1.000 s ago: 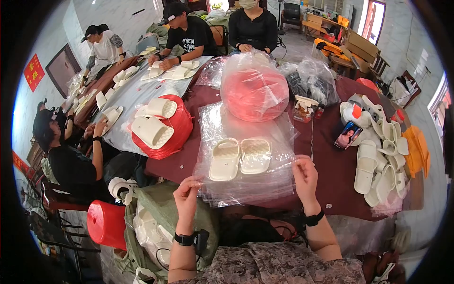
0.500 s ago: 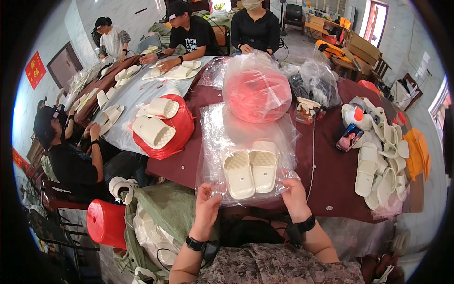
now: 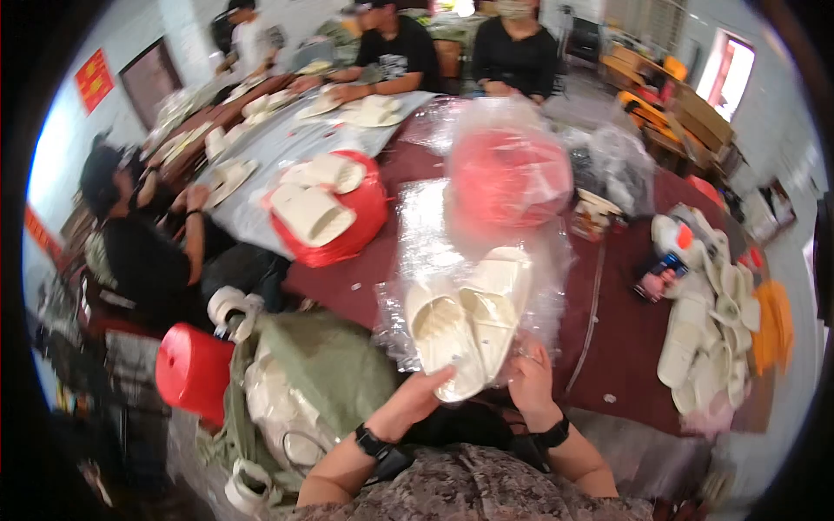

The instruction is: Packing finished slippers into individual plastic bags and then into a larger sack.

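In front of me is a pair of cream slippers (image 3: 469, 317) with a clear plastic bag (image 3: 421, 234) around and behind them. Their heel ends point toward me and the two slippers lie at an angle. My left hand (image 3: 408, 406) is closed on the heel of the left slipper, thumb on top. Beside the right slipper's heel, my right hand (image 3: 530, 373) pinches the edge of the bag. Motion blur hides whether the heels are fully inside the plastic.
A red bundle (image 3: 369, 217) with cream slippers on top sits at left. Ahead stands a red bundle under clear plastic (image 3: 508, 174). Right are piled slippers (image 3: 686, 339) and a phone (image 3: 660, 276). A green sack (image 3: 330, 365) and red stool (image 3: 193, 373) are lower left. Several co-workers sit around the tables.
My left hand has gone from the bag's corner to the left slipper's heel. The slippers have turned and spread at an angle. My right hand stays at the bag's edge. The view has shifted.
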A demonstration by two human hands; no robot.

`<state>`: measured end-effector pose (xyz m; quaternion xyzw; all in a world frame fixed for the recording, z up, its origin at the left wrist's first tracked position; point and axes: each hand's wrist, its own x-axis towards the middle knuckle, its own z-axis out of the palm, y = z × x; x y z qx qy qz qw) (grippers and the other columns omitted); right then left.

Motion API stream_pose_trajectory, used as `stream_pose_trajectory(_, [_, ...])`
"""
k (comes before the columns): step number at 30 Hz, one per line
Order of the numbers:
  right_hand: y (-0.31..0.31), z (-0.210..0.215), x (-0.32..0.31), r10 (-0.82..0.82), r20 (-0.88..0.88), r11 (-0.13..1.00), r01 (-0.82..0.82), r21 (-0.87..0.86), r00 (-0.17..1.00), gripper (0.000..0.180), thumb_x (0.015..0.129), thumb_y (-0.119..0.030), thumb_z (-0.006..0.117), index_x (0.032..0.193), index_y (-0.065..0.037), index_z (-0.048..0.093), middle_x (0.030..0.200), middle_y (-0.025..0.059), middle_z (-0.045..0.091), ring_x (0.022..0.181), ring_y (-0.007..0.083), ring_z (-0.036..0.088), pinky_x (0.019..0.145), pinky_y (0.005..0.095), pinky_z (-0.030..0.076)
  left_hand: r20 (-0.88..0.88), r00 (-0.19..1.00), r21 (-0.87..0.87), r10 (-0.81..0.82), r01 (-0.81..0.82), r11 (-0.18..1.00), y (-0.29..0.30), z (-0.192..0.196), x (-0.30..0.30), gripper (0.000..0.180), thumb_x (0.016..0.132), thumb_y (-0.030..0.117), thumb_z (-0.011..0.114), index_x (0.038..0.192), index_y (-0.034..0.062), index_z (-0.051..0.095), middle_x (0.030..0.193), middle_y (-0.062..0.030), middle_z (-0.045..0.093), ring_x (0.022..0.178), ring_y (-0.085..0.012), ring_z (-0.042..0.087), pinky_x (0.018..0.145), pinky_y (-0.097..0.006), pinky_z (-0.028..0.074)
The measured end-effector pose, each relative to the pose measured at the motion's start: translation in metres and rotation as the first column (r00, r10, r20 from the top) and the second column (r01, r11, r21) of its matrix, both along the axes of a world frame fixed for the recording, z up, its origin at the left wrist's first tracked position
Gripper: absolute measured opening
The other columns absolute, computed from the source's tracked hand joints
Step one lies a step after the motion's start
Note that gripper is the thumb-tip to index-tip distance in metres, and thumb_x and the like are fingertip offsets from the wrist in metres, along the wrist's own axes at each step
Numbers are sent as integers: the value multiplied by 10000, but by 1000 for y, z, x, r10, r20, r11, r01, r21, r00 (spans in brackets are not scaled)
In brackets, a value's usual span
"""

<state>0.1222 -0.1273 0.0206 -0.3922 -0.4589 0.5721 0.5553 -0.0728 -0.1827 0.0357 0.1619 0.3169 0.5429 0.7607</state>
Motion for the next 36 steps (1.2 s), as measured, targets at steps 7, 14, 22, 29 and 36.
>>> stream_pose_trajectory(7, [-5, -1, -21, 372, -243, 928, -358, 101, 896, 276, 756, 70, 480, 997, -52, 535, 1155, 99, 551, 976, 165, 554, 799, 289, 467, -173, 956, 81, 239, -228, 970, -30, 71, -20, 446, 869, 48, 662, 1284, -14, 509, 1184, -89, 623, 1031, -178, 628, 863, -313, 530])
stream_pose_trajectory(14, [-15, 46, -120, 504, 255, 788, -560, 255, 825, 318, 820, -209, 686, 1046, -61, 518, 1097, 121, 564, 956, 196, 584, 796, 313, 474, -558, 291, 375, 777, -747, 549, -127, 140, -127, 446, 783, 13, 677, 1206, -44, 550, 1088, -120, 654, 929, -201, 662, 788, -320, 556])
stream_pose_trajectory(22, [-44, 3, -209, 133, 950, 462, -866, 194, 284, 449, 830, -424, 656, 1032, -44, 526, 784, 158, 643, 708, 292, 650, 621, 405, 518, -816, 133, 261, 562, -783, 565, -202, 135, -205, 380, 792, 56, 679, 1147, -54, 598, 1035, -111, 669, 901, -186, 650, 796, -310, 514])
stream_pose_trajectory(29, [-2, -6, -192, 496, 542, 740, -657, 144, 678, 279, 877, -193, 580, 1039, 32, 544, 692, 197, 575, 612, 288, 594, 576, 375, 453, -810, 511, -94, 289, -599, 796, -198, 96, -225, 383, 835, 95, 660, 1194, -18, 588, 1058, -62, 657, 926, -159, 626, 828, -303, 492])
stream_pose_trajectory(36, [-5, 23, -183, 524, 448, 698, -667, 260, 724, 171, 898, -108, 560, 1034, -7, 530, 691, 194, 560, 620, 334, 587, 551, 379, 422, -672, 686, -240, 277, -556, 796, -145, 19, -235, 316, 879, 162, 627, 1131, -29, 608, 1029, -101, 674, 888, -195, 660, 790, -318, 528])
